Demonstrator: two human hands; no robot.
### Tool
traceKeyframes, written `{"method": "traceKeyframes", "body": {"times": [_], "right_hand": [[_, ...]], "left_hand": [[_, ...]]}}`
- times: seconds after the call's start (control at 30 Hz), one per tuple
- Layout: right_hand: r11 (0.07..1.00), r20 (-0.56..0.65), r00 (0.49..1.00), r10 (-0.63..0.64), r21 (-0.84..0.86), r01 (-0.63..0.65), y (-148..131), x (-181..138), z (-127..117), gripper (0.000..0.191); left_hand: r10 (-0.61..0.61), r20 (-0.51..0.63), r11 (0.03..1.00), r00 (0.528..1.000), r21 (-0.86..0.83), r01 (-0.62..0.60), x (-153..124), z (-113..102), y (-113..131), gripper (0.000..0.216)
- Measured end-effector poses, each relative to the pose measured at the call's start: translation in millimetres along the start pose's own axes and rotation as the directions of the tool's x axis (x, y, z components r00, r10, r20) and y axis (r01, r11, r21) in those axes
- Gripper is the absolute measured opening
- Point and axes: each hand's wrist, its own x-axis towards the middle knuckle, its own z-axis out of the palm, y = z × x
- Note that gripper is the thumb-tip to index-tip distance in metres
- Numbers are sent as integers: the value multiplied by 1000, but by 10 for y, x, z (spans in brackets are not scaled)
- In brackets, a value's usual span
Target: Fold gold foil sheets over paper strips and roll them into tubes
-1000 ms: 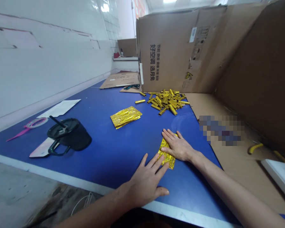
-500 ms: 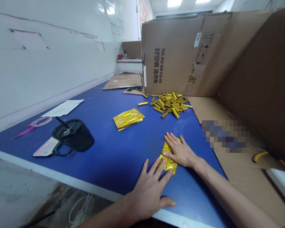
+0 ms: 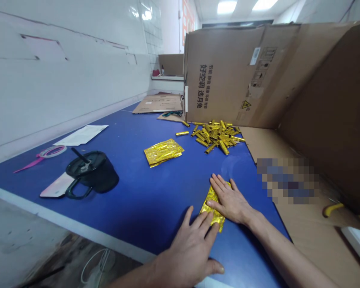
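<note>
A flat gold foil sheet (image 3: 213,197) lies on the blue tabletop, partly covered by both hands. My right hand (image 3: 230,200) rests flat across its upper right part, fingers stretched out. At the sheet's lower left edge, the fingertips of my left hand (image 3: 195,244) touch it, fingers spread. Farther off to the left is a stack of flat gold foil sheets (image 3: 163,153). Beyond my right hand, a heap of small rolled gold foil tubes (image 3: 217,136) sits near the cardboard.
A dark lidded mug with a straw (image 3: 99,172) stands at left, beside a roll of tape (image 3: 51,151) and a white paper (image 3: 82,135). A large cardboard box (image 3: 228,80) walls the back and right. Flat cardboard (image 3: 159,104) lies at the far end.
The whole view has shifted slightly as the head tilted. Both hands keep their places on the foil sheet, the left one's fingers a little more bent.
</note>
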Motion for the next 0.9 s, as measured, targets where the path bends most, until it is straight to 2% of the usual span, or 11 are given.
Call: {"method": "traceKeyframes", "body": {"times": [0.17,0.33,0.53,0.63,0.7,0.8,0.83,0.9], "right_hand": [[993,16,993,-120,16,120,-5,-67,-33,75],[989,24,989,-146,32,145,9,-92,-71,77],[980,12,984,-178,88,176,22,-94,-40,80],[966,-22,984,-176,190,177,64,-94,-54,81],[936,-68,991,-118,327,134,131,-105,-120,75],[848,-179,978,108,530,4,232,-165,-274,63],[832,-209,965,160,554,-18,243,-198,-319,60],[838,-239,956,172,546,-15,200,-277,-369,51]], "left_hand": [[71,17,996,997,-49,-70,17,-68,49,64],[116,59,984,992,-145,-106,8,14,30,75],[124,52,981,991,-157,-114,5,40,17,71],[127,47,983,991,-136,-120,13,14,22,69],[128,47,983,991,-135,-121,12,-3,26,69],[132,58,981,990,-149,-122,3,-3,26,70],[130,63,981,990,-153,-119,-1,4,25,70],[122,69,981,990,-157,-110,-3,25,20,72]]}}
